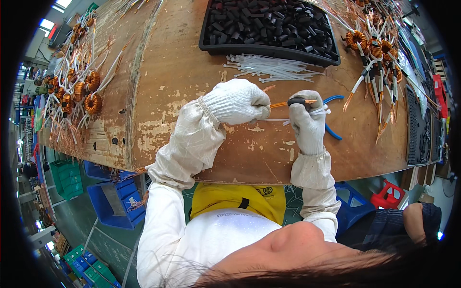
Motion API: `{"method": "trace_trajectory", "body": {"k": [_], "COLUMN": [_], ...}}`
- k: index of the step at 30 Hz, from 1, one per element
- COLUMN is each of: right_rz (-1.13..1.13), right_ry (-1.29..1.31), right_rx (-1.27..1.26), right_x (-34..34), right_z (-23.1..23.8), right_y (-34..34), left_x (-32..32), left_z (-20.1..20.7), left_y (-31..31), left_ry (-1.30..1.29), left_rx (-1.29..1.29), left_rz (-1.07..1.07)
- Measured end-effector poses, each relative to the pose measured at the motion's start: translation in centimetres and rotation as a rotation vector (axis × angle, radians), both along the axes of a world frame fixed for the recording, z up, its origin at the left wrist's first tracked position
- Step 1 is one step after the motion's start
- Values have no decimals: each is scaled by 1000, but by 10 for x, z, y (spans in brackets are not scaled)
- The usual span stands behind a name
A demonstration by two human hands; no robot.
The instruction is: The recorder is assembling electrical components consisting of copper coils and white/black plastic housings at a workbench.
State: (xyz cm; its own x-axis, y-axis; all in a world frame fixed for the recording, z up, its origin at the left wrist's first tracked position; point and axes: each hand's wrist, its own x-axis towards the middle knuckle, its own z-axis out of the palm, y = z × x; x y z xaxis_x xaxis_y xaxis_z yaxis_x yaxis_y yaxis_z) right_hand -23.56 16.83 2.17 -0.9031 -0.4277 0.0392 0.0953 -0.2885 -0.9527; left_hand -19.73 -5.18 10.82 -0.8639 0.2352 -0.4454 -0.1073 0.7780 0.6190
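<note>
My left hand (pixel 240 102), in a white knitted glove, is closed round a bundle of copper wires (pixel 278 104). The wires stretch across to my right hand (pixel 308 126), also gloved, and pass into a short black sleeve (pixel 296 101) pinched between its thumb and fingers. Copper ends show past the sleeve. Several white cable ties (pixel 321 111) stick out of the right hand too, and one pale strip runs between both hands. Whatever lies deeper inside the left fist is hidden. Blue-handled pliers (pixel 333 133) rest on the table just right of the right hand, partly covered by it.
A black tray (pixel 271 49) full of short black sleeves stands at the back, with loose white cable ties (pixel 273 67) before it. Copper-wound coils (pixel 79 91) pile up at left, more coils (pixel 374 47) at right. Blue bins (pixel 117 199) sit below the worn wooden table (pixel 182 139).
</note>
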Motion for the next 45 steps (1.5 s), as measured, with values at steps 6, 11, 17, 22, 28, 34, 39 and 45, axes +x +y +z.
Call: {"method": "trace_trajectory", "body": {"k": [6,11,17,22,28,34,39,45], "right_rz": [59,145,68,-41,5,82,156,24], "right_ry": [-52,-78,-43,-36,-87,84,79,-6], "right_rx": [-28,47,86,29,77,182,235,195], "right_x": [2,0,6,6,4,9,10,6], "right_z": [14,6,15,5,17,4,3,-1], "right_y": [-9,-2,-12,-9,-6,-14,-15,-12], "left_x": [0,-1,-2,-3,-2,-3,-7,-6], "left_z": [0,-4,-12,-3,-7,-7,-11,-5], "left_y": [-2,-1,-2,3,-1,-1,2,1], "left_ry": [4,11,-14,-32,-45,-44,-47,-21], "left_rx": [24,32,96,62,77,126,-6,-140], "left_rz": [17,0,62,94,94,88,24,-13]}}
